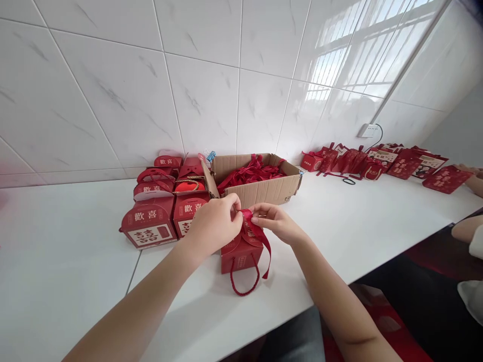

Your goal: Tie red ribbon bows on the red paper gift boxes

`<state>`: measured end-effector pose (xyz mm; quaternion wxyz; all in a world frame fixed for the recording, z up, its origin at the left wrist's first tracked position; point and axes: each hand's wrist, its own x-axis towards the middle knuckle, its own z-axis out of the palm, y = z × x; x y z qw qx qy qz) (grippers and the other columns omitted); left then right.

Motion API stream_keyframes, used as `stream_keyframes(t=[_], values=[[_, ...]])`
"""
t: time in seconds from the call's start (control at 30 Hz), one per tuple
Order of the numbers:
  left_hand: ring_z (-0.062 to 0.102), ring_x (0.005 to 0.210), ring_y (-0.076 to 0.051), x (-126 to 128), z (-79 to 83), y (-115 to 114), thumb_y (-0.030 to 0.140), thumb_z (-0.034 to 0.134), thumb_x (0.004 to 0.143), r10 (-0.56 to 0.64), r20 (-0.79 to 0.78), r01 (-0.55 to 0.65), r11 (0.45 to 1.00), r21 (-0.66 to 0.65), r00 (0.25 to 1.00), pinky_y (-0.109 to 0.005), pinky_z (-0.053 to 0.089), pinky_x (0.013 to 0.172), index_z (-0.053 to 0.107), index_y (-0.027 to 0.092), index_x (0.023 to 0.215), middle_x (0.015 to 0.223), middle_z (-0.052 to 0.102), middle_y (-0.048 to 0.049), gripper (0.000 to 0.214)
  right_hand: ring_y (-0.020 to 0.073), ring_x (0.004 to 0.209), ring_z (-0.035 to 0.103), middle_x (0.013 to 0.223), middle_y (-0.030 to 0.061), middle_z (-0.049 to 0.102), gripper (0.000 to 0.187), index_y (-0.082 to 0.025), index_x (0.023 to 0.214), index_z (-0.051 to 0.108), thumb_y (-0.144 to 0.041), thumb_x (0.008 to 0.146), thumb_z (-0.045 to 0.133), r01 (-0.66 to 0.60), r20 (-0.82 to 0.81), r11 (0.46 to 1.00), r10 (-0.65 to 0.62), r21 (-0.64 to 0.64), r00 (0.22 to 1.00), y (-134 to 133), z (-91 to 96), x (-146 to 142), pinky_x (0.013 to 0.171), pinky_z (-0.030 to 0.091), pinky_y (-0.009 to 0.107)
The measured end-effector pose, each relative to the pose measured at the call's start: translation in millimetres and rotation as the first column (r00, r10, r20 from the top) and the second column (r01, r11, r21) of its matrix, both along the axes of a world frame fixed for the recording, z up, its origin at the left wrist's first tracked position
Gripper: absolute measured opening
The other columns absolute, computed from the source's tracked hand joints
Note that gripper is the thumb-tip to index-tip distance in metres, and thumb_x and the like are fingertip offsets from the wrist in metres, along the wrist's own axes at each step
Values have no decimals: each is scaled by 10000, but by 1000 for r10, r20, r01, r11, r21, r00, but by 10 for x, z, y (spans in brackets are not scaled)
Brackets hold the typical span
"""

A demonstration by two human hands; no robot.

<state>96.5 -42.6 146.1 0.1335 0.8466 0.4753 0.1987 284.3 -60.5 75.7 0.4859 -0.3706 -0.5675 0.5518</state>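
Observation:
A small red gift box (241,257) stands on the white table in front of me, its rope handle (244,294) drooping over the near side. Across its top runs a red satin ribbon (260,235), with one tail hanging down the right side. My left hand (219,221) pinches at the ribbon over the lid, thumb against bent fingers. From the other side, my right hand (277,221) has thumb and fingers closed on the ribbon. The exact bit of ribbon between the left fingertips is partly hidden.
Behind the box is an open cardboard box (260,192) full of red ribbons (252,172), with a blue binder clip (211,156). Several red gift boxes (149,221) stand at left. More red boxes and bags (405,163), scissors (348,181) and another person's hand (470,170) are at right.

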Motion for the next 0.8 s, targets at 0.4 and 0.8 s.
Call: stream_keyframes(t=[0.4, 0.8], values=[[444, 512, -135, -69, 113, -20, 369, 361, 920, -36, -69, 19, 973, -229, 997, -267, 288, 491, 469, 210, 732, 598, 513, 19, 269, 7, 416, 389, 827, -34, 574, 429, -219, 1105, 552, -415, 755, 706, 261, 96, 963, -266, 61, 959, -61, 42, -113, 357, 326, 169], [357, 511, -119, -77, 96, -3, 283, 342, 902, -69, -13, 64, 971, -232, 998, -259, 250, 474, 388, 189, 641, 565, 419, 18, 282, 42, 481, 406, 810, 16, 581, 269, -189, 994, 675, -362, 795, 627, 300, 232, 904, -376, 306, 897, -62, -60, -279, 414, 330, 203]])
